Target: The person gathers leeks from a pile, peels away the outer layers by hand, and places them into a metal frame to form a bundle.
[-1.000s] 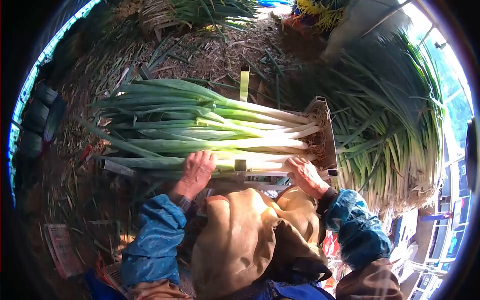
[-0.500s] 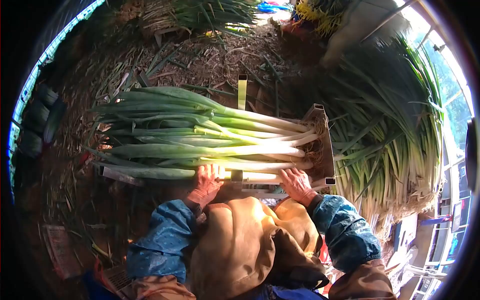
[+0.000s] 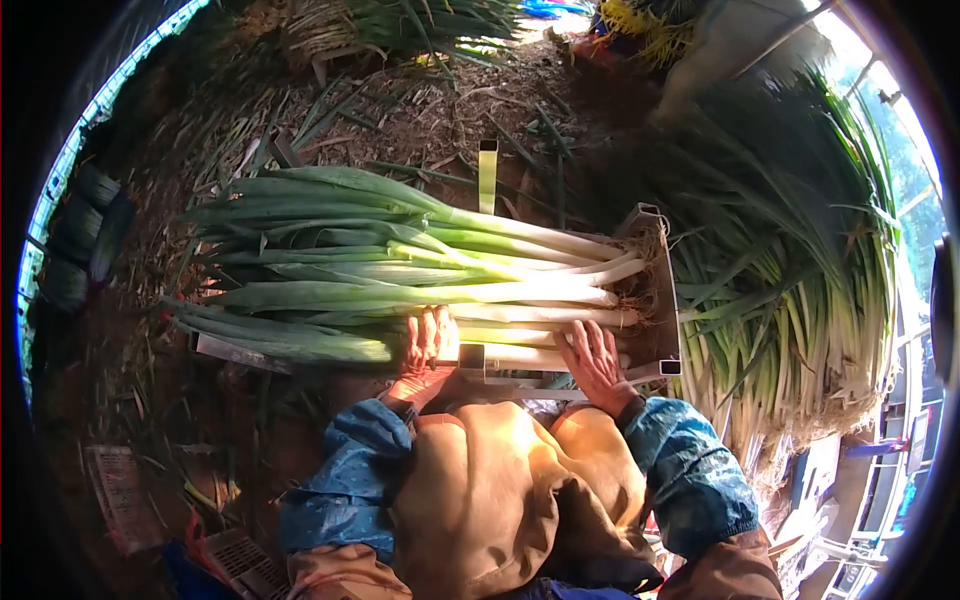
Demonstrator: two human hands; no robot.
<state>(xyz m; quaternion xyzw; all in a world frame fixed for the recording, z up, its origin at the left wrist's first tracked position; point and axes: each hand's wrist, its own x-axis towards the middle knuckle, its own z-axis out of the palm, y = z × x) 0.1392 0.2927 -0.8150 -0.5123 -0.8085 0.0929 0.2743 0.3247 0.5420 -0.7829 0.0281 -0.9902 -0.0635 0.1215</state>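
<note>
A dim floor [image 3: 470, 95] strewn with dry leaf scraps fills the background. To the right stands a tall heap [image 3: 800, 310] of green onions, leaves up and pale root ends down. In front of the person, a thick layer of onions [image 3: 420, 292] lies lengthwise in a metal frame [image 3: 668, 320]. Their white ends lie toward the frame's right edge, with the roots close to its upright wall; the dark leaves fan out past the left edge. Below the near edge is the person's tan apron [image 3: 480, 490], with a blue sleeve [image 3: 350, 465] on each forearm.

Both bare hands rest on the onions along the near edge. The left hand [image 3: 428, 348] lies across the greener stalks, just left of a short post [image 3: 472, 357] at the middle of that edge. The right hand [image 3: 594, 362], fingers slightly apart, lies on the white stalks between that post and the near right corner. With the thumbs mostly hidden, I cannot tell whether either grip is closed around a stalk. A yellowish post [image 3: 488, 185] rises midway along the far edge.
</note>
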